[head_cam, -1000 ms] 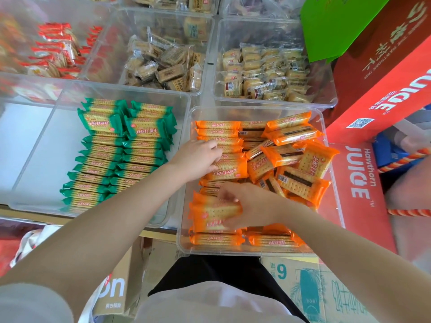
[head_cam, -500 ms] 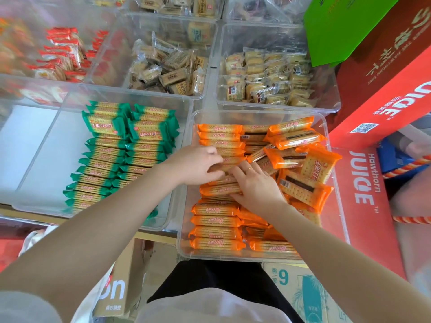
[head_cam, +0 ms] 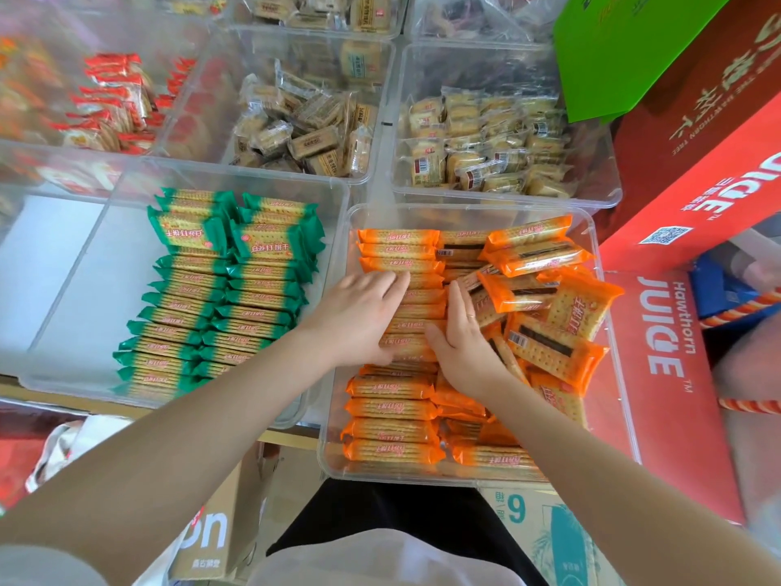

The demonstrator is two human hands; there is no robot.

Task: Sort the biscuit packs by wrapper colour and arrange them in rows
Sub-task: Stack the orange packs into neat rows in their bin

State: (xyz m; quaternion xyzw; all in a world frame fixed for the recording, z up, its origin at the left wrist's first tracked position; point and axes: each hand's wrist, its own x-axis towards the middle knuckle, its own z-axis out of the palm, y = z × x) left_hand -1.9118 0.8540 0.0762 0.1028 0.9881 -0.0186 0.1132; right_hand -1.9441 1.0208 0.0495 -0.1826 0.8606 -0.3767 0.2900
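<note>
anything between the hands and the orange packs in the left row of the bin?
Nothing visible. The left hand and right hand both rest directly on the neat left row of orange-wrapped biscuit packs in the clear plastic bin. Loose orange-wrapped packs lie jumbled right of the right hand.

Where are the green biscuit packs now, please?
In the head view, the green packs lie in two rows in a clear bin at centre left, beside the bin of orange packs, just left of the left hand.

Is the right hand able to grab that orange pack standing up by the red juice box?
Probably yes. The right hand is already in the orange bin, and the upright orange pack sits uncovered on the loose pile just beyond it.
</note>
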